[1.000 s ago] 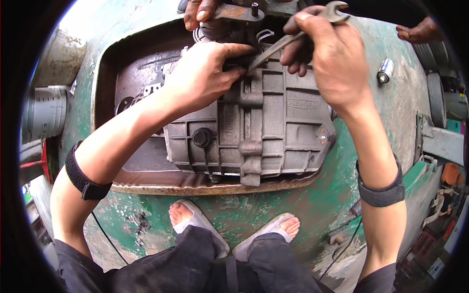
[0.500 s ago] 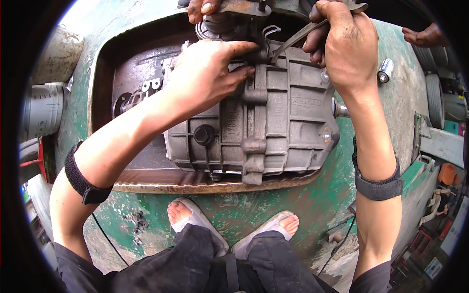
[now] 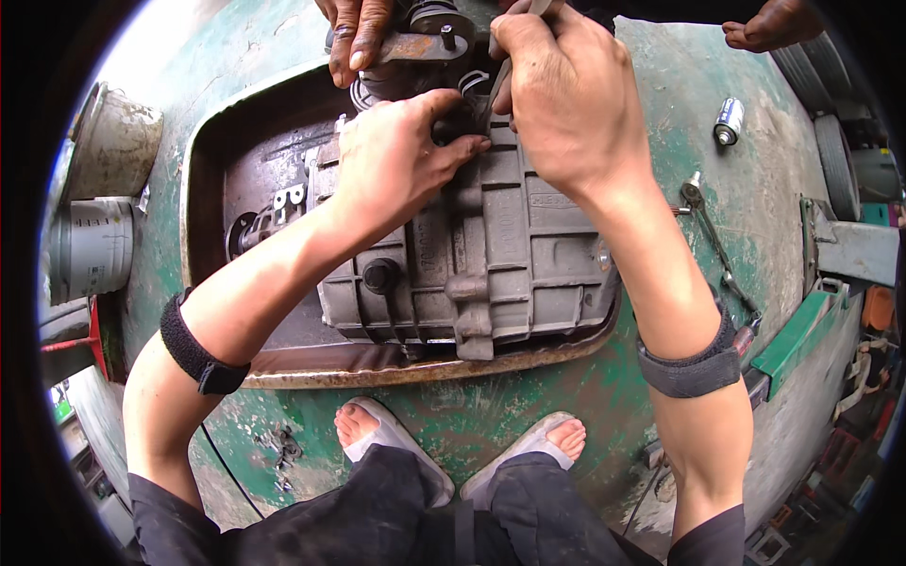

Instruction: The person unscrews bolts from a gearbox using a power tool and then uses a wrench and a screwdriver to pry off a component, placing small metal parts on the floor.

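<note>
left hand (image 3: 401,151) half open, nothing visibly gripped, prob bracing the gearbox casing (image 3: 477,247); right hand (image 3: 571,108) clenched round a wrench (image 3: 539,7), for leverage i guess

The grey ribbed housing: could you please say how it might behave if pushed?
The grey ribbed housing would probably feel heavy and stiff, judging by its bulk, ribbing and metallic look. It seems unlikely to roll, given its blocky shape.
</note>
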Demonstrator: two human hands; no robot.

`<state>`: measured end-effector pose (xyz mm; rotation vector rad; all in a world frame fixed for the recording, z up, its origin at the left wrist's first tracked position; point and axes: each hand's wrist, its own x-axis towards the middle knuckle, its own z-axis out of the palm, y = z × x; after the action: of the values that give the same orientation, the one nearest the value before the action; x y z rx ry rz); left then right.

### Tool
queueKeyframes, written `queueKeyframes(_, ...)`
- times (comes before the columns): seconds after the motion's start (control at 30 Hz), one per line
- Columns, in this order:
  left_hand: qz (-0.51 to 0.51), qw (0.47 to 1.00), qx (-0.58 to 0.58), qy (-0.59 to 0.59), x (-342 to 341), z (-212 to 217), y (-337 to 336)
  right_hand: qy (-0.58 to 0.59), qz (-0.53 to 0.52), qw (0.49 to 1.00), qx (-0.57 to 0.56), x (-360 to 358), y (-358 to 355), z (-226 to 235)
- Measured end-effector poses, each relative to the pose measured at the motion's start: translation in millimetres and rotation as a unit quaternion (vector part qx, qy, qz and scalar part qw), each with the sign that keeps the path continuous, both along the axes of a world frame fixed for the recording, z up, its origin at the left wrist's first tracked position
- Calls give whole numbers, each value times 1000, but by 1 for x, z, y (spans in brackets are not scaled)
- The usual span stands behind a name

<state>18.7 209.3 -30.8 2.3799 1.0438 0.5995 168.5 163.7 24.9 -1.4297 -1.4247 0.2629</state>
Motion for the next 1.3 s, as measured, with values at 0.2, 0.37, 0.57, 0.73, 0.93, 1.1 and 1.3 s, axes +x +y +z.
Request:
queueKeyframes(0.2,-12,997,-34,-66,-2,0,6,-199,17,975,96,3,-11,7)
queueKeyframes(0.37,4,992,-103,-74,-3,-7,9,-176,18,976,128,4,-25,-11)
queueKeyframes(0.57,27,993,-107,-49,1,-1,11,-190,68,978,44,-7,-111,-55)
queueKeyframes(0.73,68,974,-212,-49,8,5,12,-184,71,980,1,-4,-118,-74)
queueKeyframes(0.93,123,943,-258,-170,15,-9,9,145,-92,980,-99,13,-92,-24)
queueKeyframes(1.1,82,934,-301,-176,15,-9,14,52,6,992,-118,35,-47,-3)
queueKeyframes(1.3,30,922,-304,-239,12,-17,14,-186,141,959,-161,36,9,34)
